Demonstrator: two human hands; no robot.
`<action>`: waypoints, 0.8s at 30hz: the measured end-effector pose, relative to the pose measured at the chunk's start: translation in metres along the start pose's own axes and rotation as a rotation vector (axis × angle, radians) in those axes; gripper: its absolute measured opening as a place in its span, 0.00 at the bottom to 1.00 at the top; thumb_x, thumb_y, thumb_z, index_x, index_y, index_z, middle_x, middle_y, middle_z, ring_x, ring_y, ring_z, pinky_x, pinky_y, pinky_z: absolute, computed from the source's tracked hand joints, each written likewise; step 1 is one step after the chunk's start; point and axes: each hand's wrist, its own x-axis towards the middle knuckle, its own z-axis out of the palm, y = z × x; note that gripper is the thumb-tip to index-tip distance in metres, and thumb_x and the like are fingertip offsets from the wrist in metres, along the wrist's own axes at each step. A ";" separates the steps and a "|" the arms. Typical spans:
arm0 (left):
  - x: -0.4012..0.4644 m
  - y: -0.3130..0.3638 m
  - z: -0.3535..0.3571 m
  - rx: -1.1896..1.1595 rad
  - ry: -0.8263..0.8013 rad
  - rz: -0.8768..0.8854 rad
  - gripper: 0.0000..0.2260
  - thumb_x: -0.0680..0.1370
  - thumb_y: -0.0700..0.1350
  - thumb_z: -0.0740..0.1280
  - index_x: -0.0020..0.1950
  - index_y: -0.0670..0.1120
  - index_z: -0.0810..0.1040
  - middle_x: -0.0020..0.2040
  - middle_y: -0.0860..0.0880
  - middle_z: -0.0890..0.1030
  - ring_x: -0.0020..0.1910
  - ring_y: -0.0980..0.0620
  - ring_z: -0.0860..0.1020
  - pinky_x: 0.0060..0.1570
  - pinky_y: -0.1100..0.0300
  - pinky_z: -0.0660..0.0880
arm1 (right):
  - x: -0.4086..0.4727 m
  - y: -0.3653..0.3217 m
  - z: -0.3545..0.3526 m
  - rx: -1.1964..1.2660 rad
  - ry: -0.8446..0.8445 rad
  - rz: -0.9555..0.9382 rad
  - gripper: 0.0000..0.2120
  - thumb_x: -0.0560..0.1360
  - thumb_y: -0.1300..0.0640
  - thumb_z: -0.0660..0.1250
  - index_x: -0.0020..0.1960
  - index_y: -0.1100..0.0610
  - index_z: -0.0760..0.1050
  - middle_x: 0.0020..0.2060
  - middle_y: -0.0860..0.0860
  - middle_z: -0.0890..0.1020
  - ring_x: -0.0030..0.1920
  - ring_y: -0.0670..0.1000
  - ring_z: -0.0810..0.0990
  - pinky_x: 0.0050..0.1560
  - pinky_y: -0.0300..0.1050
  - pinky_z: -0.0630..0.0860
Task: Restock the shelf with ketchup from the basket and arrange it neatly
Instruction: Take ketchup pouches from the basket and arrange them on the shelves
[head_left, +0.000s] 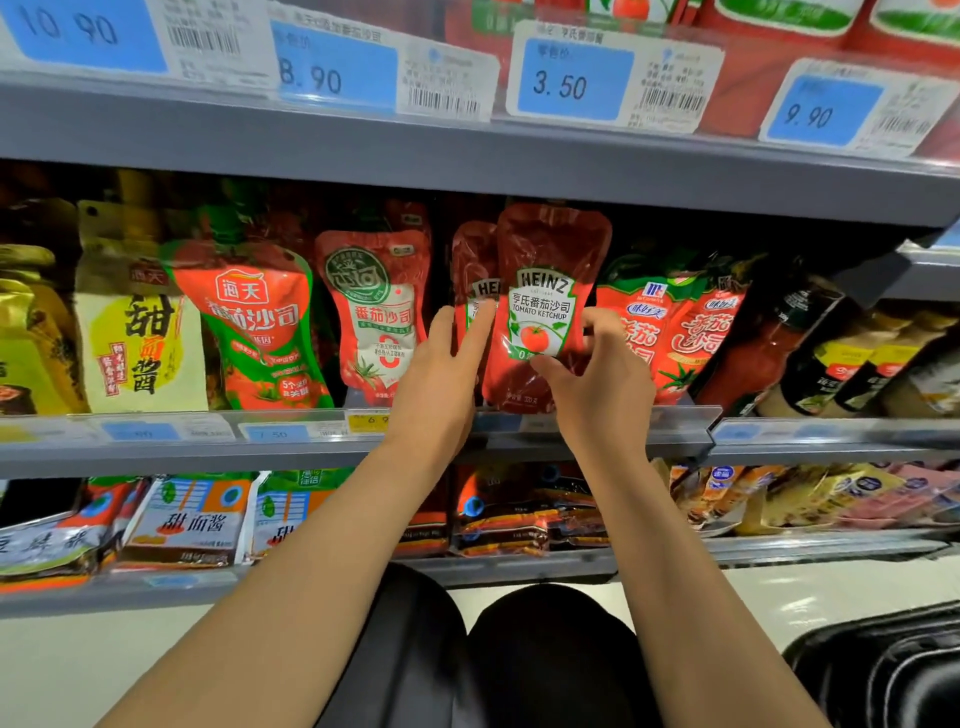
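A red Heinz ketchup pouch (545, 291) stands upright at the front of the middle shelf (675, 421). My right hand (592, 384) grips its lower right side, thumb on the front label and fingers curled round the edge. Another Heinz pouch (470, 260) stands just behind and to the left of it. My left hand (447, 374) has straight fingers that touch this second pouch and the left edge of the front one. The black basket (878, 670) sits on the floor at the lower right.
Other red and green ketchup pouches (260, 322) stand to the left, and McCormick pouches (670, 332) to the right. Dark sauce bottles (810, 338) fill the far right. Flat sauce packs (187, 519) lie on the shelf below. The shelf above carries price tags (571, 78).
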 end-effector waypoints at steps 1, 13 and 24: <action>-0.006 0.000 -0.006 -0.005 0.013 0.028 0.26 0.77 0.37 0.65 0.72 0.54 0.64 0.69 0.39 0.70 0.61 0.36 0.74 0.50 0.42 0.78 | 0.001 0.001 0.003 -0.008 0.005 -0.004 0.19 0.72 0.51 0.72 0.59 0.52 0.71 0.46 0.47 0.82 0.46 0.52 0.81 0.43 0.41 0.68; -0.067 -0.052 -0.023 0.469 -0.092 0.308 0.26 0.78 0.57 0.58 0.74 0.47 0.66 0.74 0.44 0.67 0.70 0.43 0.69 0.68 0.44 0.61 | 0.009 0.000 0.033 -0.137 0.019 -0.088 0.17 0.72 0.54 0.71 0.57 0.56 0.71 0.37 0.53 0.82 0.43 0.58 0.79 0.36 0.45 0.72; -0.034 -0.022 -0.009 0.261 -0.169 0.281 0.22 0.70 0.53 0.73 0.57 0.39 0.76 0.64 0.36 0.76 0.57 0.39 0.79 0.56 0.48 0.74 | 0.007 0.000 0.015 -0.097 -0.055 -0.016 0.15 0.76 0.54 0.68 0.61 0.53 0.71 0.40 0.47 0.78 0.37 0.47 0.72 0.38 0.40 0.63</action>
